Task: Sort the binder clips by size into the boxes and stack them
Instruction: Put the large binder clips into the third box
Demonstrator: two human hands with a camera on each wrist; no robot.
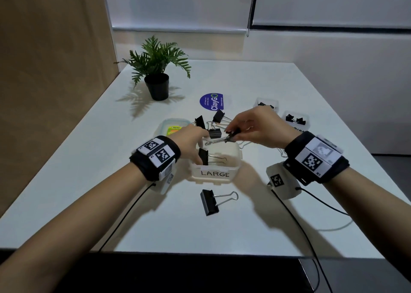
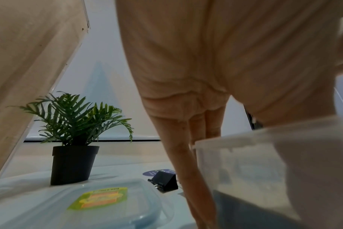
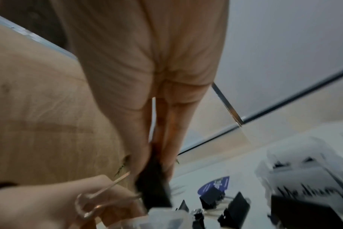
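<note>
One binder clip (image 1: 230, 137), hard steel with springy wire handles, was pinched by its black body in the right hand (image 1: 255, 127), just above the LARGE box (image 1: 214, 173) at the table's six o'clock. Light and rigid, it probably handled best by that body, since the loops swing. The left hand (image 1: 191, 143) curled over the box's nine o'clock rim, steadying it.
</note>
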